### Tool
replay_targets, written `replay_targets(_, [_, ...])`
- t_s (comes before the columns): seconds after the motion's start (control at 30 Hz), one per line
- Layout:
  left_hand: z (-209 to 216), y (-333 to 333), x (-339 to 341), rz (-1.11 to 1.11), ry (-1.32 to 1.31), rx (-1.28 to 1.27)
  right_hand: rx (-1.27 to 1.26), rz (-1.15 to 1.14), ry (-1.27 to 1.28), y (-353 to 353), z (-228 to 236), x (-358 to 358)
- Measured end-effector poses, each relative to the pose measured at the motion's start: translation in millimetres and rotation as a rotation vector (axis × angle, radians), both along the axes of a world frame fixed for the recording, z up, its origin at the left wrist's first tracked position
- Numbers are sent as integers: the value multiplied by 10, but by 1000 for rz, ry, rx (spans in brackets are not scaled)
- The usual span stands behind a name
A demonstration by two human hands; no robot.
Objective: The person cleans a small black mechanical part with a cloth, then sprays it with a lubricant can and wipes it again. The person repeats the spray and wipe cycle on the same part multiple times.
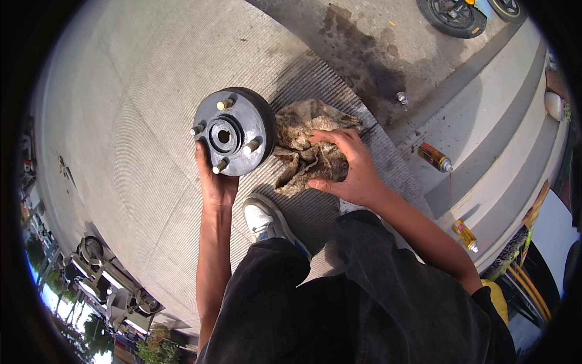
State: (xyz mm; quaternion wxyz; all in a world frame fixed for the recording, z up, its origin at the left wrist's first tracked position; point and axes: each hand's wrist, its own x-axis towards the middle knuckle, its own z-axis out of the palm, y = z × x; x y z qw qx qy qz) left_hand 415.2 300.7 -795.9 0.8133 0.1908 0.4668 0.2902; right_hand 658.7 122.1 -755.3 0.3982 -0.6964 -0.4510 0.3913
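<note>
My left hand (217, 187) grips a dark grey brake drum (242, 118) from below, its thumb along the left rim. The drum's round face is turned up toward me, with several studs around a raised hub and a centre hole. Beside its right edge is a crumpled, dirty brown rag (303, 124). My right hand (357, 173) curves around the rag, thumb and fingers apart with cloth between them. The other fingers of this hand are hidden. The rag appears to reach the drum's side; whether it presses on it I cannot tell.
Ridged paving (151, 91) lies below, with my shoe (260, 219) on it. Wet stains mark the concrete beyond. Two spray cans (431, 156) lie by the pale steps (485, 115) at right, and a small silver object (402, 97) nearby. Wheels (454, 15) are at top right; a parked scooter (109, 285), lower left.
</note>
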Motion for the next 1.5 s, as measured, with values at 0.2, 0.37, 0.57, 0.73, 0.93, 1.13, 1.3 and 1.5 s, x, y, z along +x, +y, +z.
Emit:
replay_targets(0.2, [353, -46, 248, -113, 85, 110, -105, -182, 773, 529, 385, 104])
replay_targets(0.37, [475, 61, 322, -300, 42, 371, -215, -118, 620, 665, 377, 271])
replay_targets(0.57, [705, 23, 577, -267, -28, -13, 99, -93, 259, 739, 881, 410])
replay_targets(0.73, [698, 74, 919, -303, -81, -298, 348, 305, -683, 949, 1170, 274])
replay_targets(0.93, [524, -197, 1095, -367, -328, -460, 349, 620, -923, 840, 818, 661])
replay_targets(1.13, [491, -491, 995, -263, -238, -468, 435, 457, -766, 399, 607, 568])
replay_targets(1.3, [446, -513, 876, -267, -285, -419, 436, 314, -781, 220, 552, 407])
replay_targets(1.5, [429, -446, 803, -211, -211, -442, 156, -292, -589, -540, 602, 529])
